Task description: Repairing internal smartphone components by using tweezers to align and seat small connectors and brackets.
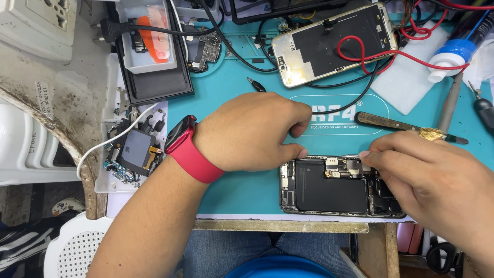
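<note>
at the near edge of the desk: an opened phone lies flat on the teal work mat, its back off, dark battery and small boards showing.
left hand: the left hand rests knuckles-up just left of the opened phone, thumb tip touching the phone's top left corner. a red wrist band with a dark watch sits on that wrist.
left grip: fingers curled under in a loose fist; whether anything is pinched inside, i cannot tell.
right hand: the right hand comes in from the right and covers the phone's right end, fingertips down on the upper edge among the small parts.
right grip: fingers bunched close together on the phone's innards; any tool or screw between them is hidden, so i cannot tell. a gold ring shows on one finger.
just behind the hands: a pair of dark tweezers lies on the mat, apart from both hands, partly behind the right hand.
far side of the mat: a second phone lies open-backed and tilted, with a red wire and black wires looped across it.
top right: a bottle with a blue and white cap lies over a white cloth.
left of the mat: a black tray holds a white box with an orange piece; nearer, a white tray carries a heap of loose phone parts and a white cable.
top left corner: a grey power socket block.
below the desk edge: blue jeans and a blue shirt of the person seated.
</note>
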